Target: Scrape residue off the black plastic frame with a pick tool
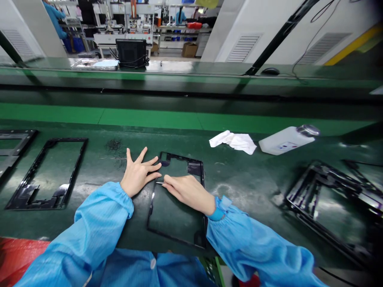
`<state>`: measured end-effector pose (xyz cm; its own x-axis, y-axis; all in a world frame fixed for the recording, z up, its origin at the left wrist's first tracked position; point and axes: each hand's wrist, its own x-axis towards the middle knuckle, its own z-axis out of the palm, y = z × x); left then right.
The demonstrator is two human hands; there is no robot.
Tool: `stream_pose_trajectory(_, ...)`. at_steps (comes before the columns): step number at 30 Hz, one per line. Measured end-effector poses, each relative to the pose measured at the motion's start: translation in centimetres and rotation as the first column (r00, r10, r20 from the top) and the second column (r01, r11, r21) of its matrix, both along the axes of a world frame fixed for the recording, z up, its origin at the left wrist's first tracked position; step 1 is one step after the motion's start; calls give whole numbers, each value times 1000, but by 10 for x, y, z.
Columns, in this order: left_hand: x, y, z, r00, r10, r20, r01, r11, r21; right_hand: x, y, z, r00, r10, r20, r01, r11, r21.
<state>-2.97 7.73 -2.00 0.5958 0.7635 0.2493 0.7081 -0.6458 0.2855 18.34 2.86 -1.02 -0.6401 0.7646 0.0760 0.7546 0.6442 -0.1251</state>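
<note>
One frame (179, 235): left hand (138, 172) splayed, right hand (187, 191) pinches tool (159, 182); bottle (285, 141) sideways.

I can read no text, brand or number anywhere in my view. The white bottle (281, 140) lying on the green bench (239, 187) carries a small label (283, 146) with bluish marks, but they are too blurred for me to make out.

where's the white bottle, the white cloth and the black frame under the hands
white bottle (284, 141), head view, middle of its body
white cloth (235, 141), head view, centre of its folds
black frame (195, 166), head view, its top right corner
</note>
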Motion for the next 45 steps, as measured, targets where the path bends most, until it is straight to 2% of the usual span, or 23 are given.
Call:
stream_pose_trajectory(7, 0, 1, -1, 1000, -8, -2, 8, 1000, -3, 0, -1, 2, 995, -69, -76, 66, 997, -34)
stream_pose_trajectory(12, 0, 0, 0, 1000, -10, -3, 10, 1000, -8, -2, -3, -1, 985, -63, -160, 53, 996, -70)
stream_pose_trajectory(31, 0, 0, -3, 1000, -12, -4, 12, 1000, -8, -2, 1, -2, 979, -16, -203, 3, 998, -66)
stream_pose_trajectory(39, 0, 0, 0, 1000, -7, -9, 7, 1000, -19, 1, 3, 0, 965, -16, -263, -25, 988, -152)
stream_pose_trajectory(45, -1, 0, -1, 1000, -1, -5, 1, 1000, -21, 1, 0, 3, 946, 35, -321, -118, 963, -243)
